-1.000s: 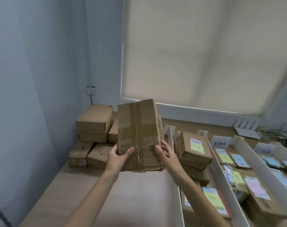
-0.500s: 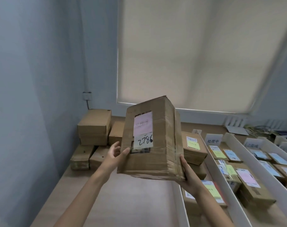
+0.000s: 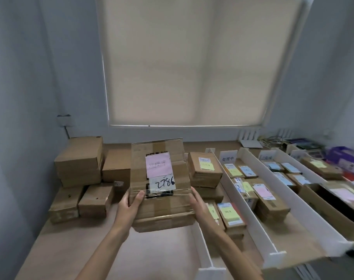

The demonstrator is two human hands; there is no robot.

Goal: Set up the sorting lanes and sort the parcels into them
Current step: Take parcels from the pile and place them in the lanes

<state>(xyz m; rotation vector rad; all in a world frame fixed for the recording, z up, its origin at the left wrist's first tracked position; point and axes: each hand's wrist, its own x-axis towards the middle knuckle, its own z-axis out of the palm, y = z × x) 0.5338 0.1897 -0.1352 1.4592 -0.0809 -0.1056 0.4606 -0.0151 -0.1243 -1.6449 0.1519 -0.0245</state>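
I hold a brown cardboard parcel (image 3: 162, 205) in front of me above the table, its labelled face up. It carries a pink note and a white label reading 2786. My left hand (image 3: 129, 205) grips its left side with the thumb on top. My right hand (image 3: 198, 203) grips its right side. White dividers (image 3: 252, 168) form sorting lanes on the right, with small white signs (image 3: 228, 157) at their far ends. Several labelled parcels (image 3: 204, 172) lie in the lanes.
A pile of plain brown boxes (image 3: 79, 160) stands at the back left of the wooden table (image 3: 57, 249), against the wall. A window blind fills the wall ahead. Cables and purple items (image 3: 341, 158) lie at the far right.
The parcel has turned from its taped side to its labelled face and now lies flatter and lower. My view has swung right and down, showing more lanes.
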